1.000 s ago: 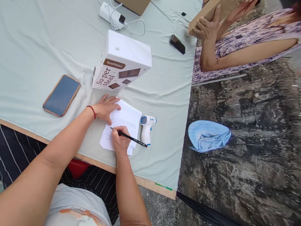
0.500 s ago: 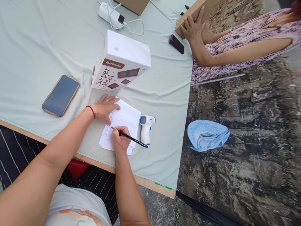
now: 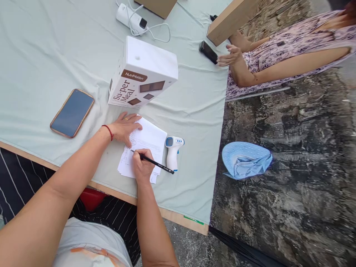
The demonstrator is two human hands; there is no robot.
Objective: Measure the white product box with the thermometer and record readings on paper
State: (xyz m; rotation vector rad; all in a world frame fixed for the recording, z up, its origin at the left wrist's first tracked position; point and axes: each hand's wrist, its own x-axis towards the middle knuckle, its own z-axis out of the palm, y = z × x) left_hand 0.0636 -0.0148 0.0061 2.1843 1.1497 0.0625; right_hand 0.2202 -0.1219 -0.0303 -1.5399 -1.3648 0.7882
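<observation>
Closest in, below both hands, is the wearer's white shirt with an orange pattern on its front. The right hand is closed in a writing grip on a black pen, whose tip meets the sheets of paper lying on the cloth-covered counter. The left hand, just ahead and to the left of the right one, lies palm down with fingers spread over the left edge of the paper, grasping nothing; a red bracelet circles its wrist. Just right of the right hand lies a white and blue infrared thermometer; the pen's back end reaches over its handle, and contact there is hard to tell. Left of the left hand, well apart, is a phone, screen up. Directly ahead of the left hand stands a white NutriMotion box. Well right of the hands, past the counter's edge, a light-blue hat rests on the dark ground. Farther ahead on the right, a co-worker's hand is beside a black device, near a cardboard box. Farthest ahead sit a white device with its cable and a brown box.
</observation>
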